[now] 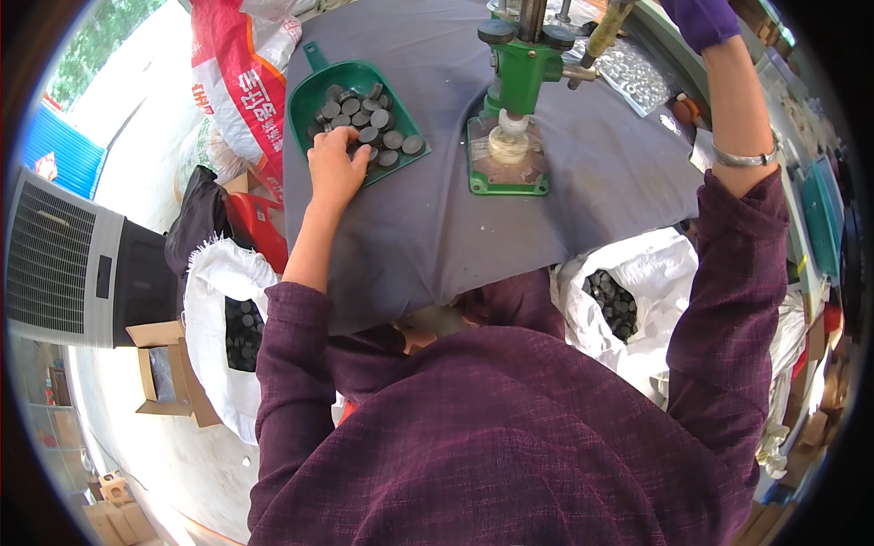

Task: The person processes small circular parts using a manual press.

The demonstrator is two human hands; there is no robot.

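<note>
My left hand (pixel 336 170) rests at the near left edge of a green dustpan-shaped scoop (pixel 314 80) on the table. Its fingers are bent, with thumb and forefinger a little apart at the pile of dark grey round discs (pixel 351 106). No disc plainly shows in its grasp. My right hand (pixel 703 20), in a purple glove, is raised at the upper right; its fingers are cut off by the picture's edge. Left of it stands a green hand press (pixel 521 77), with a pale round piece (pixel 507 144) on its base beneath the ram.
A grey cloth (pixel 410 232) covers the table. White sacks of dark discs stand at its near left (pixel 214 341) and near right (pixel 628 250). Clear bags of shiny small parts (pixel 633 77) lie behind the press. An air cooler (pixel 59 259) and an open cardboard box (pixel 168 373) are at left.
</note>
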